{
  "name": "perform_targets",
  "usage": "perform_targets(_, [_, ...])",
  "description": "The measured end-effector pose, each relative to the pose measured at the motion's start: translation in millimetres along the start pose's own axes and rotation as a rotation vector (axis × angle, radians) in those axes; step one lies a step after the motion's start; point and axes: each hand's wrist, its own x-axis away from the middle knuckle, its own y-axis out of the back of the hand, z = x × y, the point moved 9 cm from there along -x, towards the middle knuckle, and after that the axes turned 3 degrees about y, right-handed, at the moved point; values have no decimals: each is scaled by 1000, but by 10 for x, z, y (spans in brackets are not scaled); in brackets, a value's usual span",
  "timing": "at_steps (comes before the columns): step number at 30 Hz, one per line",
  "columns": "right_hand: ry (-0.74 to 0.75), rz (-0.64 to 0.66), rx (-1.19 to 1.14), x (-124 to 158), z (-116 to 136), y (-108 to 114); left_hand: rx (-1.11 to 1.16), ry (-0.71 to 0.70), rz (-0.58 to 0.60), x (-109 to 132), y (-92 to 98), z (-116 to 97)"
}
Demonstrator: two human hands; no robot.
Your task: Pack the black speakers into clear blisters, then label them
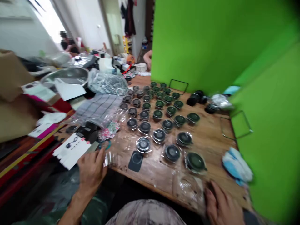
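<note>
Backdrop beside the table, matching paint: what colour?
The backdrop is bright lime green, best in the head view.

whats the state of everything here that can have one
left hand, raised over the table edge, fingers beside a clear plastic scrap
right hand, resting at the table edge
clear bag, flat, seemingly empty
round pods, in rows, each in clear wrap
steel bowl, partly under paper
blue cloth, crumpled
wire frame, lying flat
</note>
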Motion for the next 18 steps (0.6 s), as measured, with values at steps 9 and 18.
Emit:
perform_targets(9, [-308, -82, -395, -43, -61, 290, 885, 104, 415, 21, -85, -922])
perform_targets(18, [-429, 192, -665, -94, 430, 220, 915, 150, 582, -141, -295, -1523])
